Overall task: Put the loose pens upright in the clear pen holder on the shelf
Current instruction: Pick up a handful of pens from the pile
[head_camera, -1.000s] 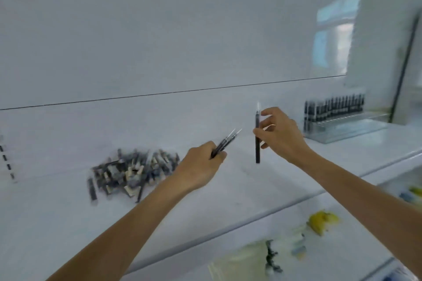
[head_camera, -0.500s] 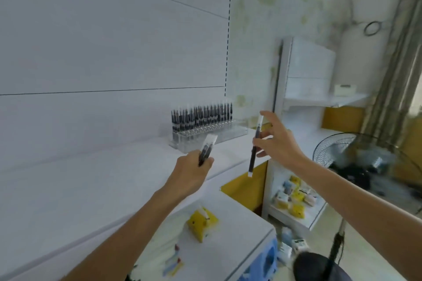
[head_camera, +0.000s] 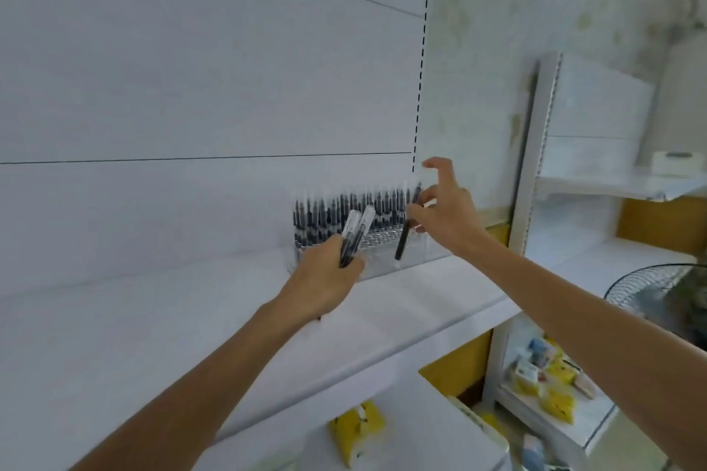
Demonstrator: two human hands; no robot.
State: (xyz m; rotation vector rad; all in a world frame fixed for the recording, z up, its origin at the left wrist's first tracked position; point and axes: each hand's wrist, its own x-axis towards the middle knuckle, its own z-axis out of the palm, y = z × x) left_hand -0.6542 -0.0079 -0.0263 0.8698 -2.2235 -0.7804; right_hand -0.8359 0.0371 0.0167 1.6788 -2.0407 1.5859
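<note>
Left hand (head_camera: 325, 279): raised at the near edge of the pen holder's left part; fingers (head_camera: 354, 265) clamped round two pens.
Two pens (head_camera: 354, 237): side by side in the left fist, clear caps uppermost, leaning slightly to the right, overlapping the stored rows behind them.
Right hand (head_camera: 447, 220): at the right end of the pen holder; thumb and fingers pinched on a single pen, one finger lifted free above the rest.
Single pen (head_camera: 401, 243): dark, tilted with its top to the right; its lower end lies over the holder's right front part. Whether it sits in a slot cannot be told.
Pen holder (head_camera: 382, 263): clear, standing on the shelf against the back panel, near the shelf's right end.
Stored pens (head_camera: 329, 212): dark, upright, in close rows across the far part of the holder.
Shelf (head_camera: 172, 336): white, running from near left to far right.
Fan (head_camera: 650, 291): wire guard at the right edge, below shelf level.
Yellow packs (head_camera: 359, 428): on a lower surface, near centre; blurred.
</note>
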